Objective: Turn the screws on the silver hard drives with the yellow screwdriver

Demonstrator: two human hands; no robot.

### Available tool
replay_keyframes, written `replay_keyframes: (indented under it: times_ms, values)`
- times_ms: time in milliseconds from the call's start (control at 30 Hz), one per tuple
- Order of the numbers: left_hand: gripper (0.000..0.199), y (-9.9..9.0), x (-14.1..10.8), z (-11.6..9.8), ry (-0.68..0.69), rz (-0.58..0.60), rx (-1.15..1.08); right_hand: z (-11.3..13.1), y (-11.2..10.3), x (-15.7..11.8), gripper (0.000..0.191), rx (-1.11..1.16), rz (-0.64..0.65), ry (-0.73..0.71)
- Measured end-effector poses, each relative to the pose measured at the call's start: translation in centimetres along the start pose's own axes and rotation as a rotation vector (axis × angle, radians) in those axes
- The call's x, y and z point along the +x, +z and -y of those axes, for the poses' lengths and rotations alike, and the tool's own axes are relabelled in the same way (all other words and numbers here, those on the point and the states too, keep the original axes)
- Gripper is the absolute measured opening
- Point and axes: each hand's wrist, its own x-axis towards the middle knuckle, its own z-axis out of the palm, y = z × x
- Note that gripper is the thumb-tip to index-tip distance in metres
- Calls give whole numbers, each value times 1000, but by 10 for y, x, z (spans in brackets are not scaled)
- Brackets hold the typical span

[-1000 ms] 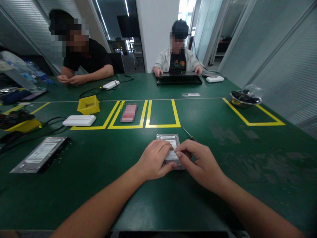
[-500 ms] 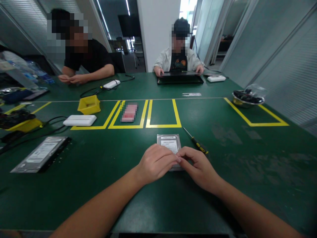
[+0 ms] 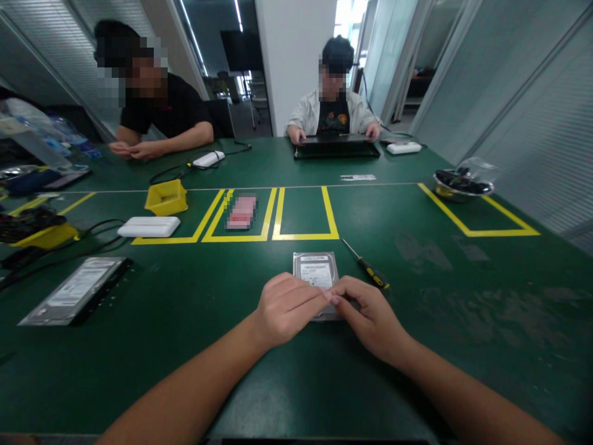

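Your left hand (image 3: 288, 309) arched palm-down over the near part of a small hard drive (image 3: 316, 269), hiding its near left corner. Your right hand (image 3: 364, 312) was at the drive's near right corner, thumb and forefinger brought together. The fingertips of both hands met above the drive — cannot tell whether either grip held a small part there, or whether they pressed on the casing.

The drive lay label up on the green tabletop (image 3: 278, 395), set in from the middle of the near edge. A black-and-yellow screwdriver (image 3: 373, 274) lay just beyond your right hand, tip pointing toward the far edge, handle toward the right edge.

Well to your left, a larger drive (image 3: 76, 290) lay label up. Beyond it: a white box (image 3: 148, 227) and a yellow bin (image 3: 165, 199). A metal bowl (image 3: 456, 196) of dark items sat near the right edge. At the far edge, a person in a light jacket (image 3: 306, 114) held a dark panel (image 3: 336, 147) by both ends.
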Motion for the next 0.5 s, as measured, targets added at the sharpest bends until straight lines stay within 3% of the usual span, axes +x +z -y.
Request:
replay_keyframes:
  times_ms: [267,500]
  values:
    - [18,3,-1,3,-115,-3,28,-1,3,-2,23,-77,6,-129]
    - [7,9,1,3,-298,-102,-86,-11,9,-8,17,-577,-1,-401]
